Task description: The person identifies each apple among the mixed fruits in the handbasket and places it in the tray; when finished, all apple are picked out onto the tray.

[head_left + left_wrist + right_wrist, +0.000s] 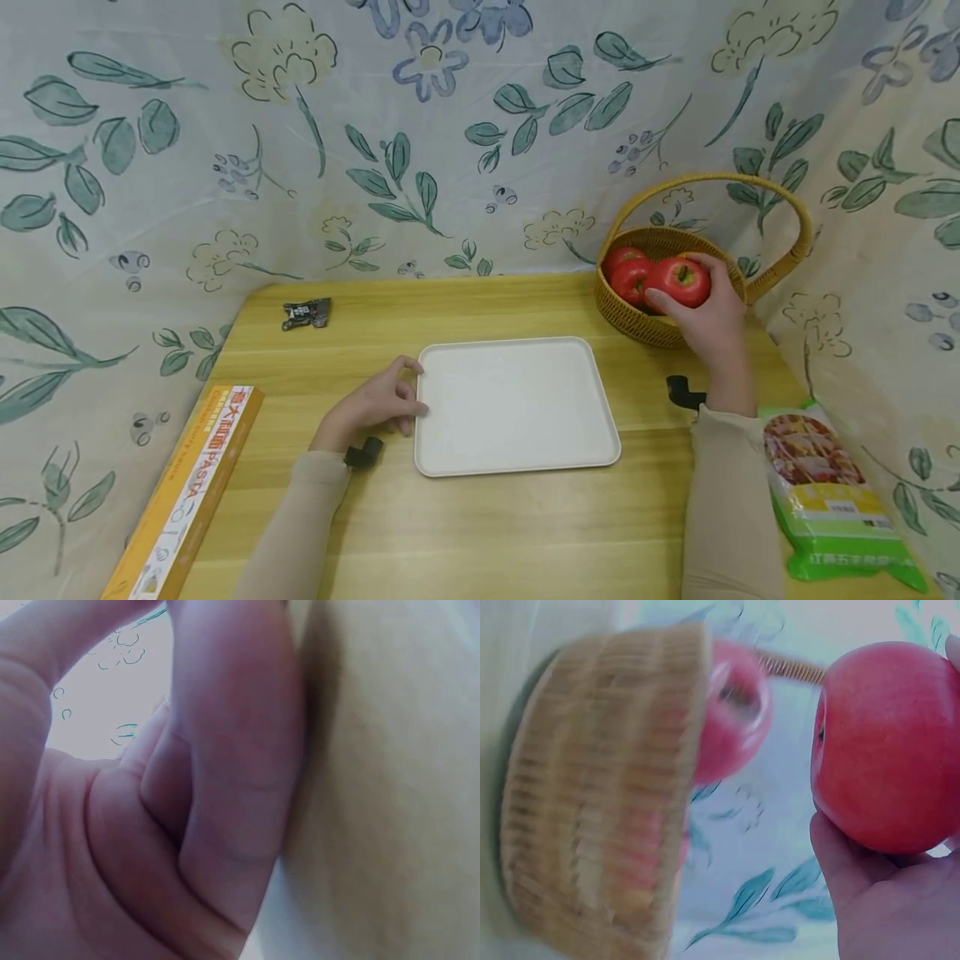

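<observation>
A red apple is gripped in my right hand, thumb on one side and fingers on the other, over the front of a wicker basket. More red apples lie inside the basket. The right wrist view has the held apple beside the basket's woven wall. At the left edge of a white rectangular tray, my left hand holds the rim with bent fingers, one tip lying over it. Curled fingers fill the left wrist view, where the tray is hidden.
A long orange pasta box lies along the table's left side. Toward the back left is a small black packet. A green food bag lies at the right, by my forearm. The basket's tall handle arches up near the floral cloth.
</observation>
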{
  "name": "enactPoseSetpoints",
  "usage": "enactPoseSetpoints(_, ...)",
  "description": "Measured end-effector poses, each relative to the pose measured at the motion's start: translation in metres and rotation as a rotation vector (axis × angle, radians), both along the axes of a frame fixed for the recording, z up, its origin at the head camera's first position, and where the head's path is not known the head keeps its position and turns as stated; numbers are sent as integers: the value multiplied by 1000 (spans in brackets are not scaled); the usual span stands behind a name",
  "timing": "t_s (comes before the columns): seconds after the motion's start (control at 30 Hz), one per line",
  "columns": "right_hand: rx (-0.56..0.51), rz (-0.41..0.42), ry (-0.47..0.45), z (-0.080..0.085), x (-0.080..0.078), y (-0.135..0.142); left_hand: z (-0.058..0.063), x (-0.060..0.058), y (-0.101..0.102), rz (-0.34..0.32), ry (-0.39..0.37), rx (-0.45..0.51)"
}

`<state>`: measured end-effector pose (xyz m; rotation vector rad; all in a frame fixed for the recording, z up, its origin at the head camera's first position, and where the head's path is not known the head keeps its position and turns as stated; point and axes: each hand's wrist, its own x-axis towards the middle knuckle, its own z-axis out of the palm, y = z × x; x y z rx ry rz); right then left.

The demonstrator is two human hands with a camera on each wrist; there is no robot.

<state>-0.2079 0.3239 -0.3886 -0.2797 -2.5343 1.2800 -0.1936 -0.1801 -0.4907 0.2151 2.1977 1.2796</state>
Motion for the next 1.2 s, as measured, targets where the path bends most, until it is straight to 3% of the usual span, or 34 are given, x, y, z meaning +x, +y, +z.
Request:
enactPoseSetpoints(0.4, 51, 254, -2, 2, -4, -70, 0, -1, 0, 2, -21, 32)
enactPoseSetpoints(0.53, 52, 356, -31, -10, -9, -103, -1, -2, -1, -3, -12, 17)
enactPoseSetpoints(0.93, 4, 635, -247, -63, -25, -200, 1, 0, 1, 12, -14, 5)
enactPoseSetpoints(1.2, -36, 713, -324, -82, -26, -237, 3, 0, 2, 27, -28, -11)
